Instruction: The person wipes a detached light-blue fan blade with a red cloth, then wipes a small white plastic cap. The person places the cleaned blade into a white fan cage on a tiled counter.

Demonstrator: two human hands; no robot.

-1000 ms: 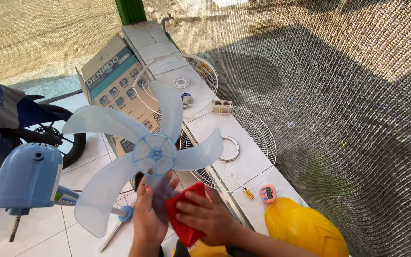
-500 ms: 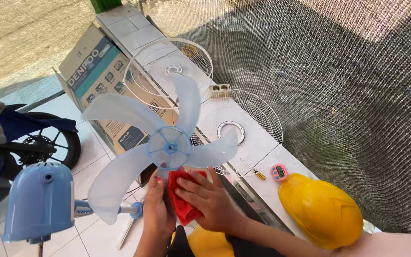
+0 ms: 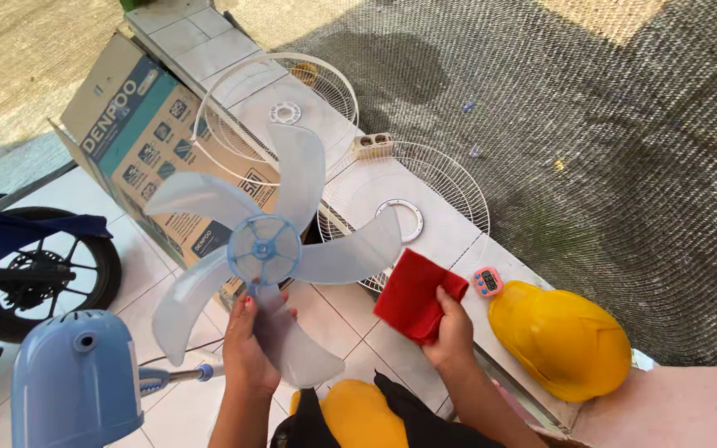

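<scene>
A translucent pale blue fan blade (image 3: 265, 247) with several wings is held up over the tiled floor. My left hand (image 3: 246, 348) grips its lowest wing from behind. My right hand (image 3: 451, 329) holds a folded red cloth (image 3: 415, 294) off to the right, apart from the blade. The blue fan motor housing (image 3: 76, 382) on its stand sits at the lower left.
Two white wire fan grilles (image 3: 437, 195) (image 3: 234, 108) lie on a tiled ledge with a small pink timer (image 3: 487, 281) and a yellow hard hat (image 3: 562, 336). A printed cardboard box (image 3: 139, 137) leans behind. A motorbike wheel (image 3: 39, 270) is at left. Netting hangs at right.
My right hand has pulled the red cloth off the blade and moved it right. The blade has stayed in my left hand, and the camera view has shifted.
</scene>
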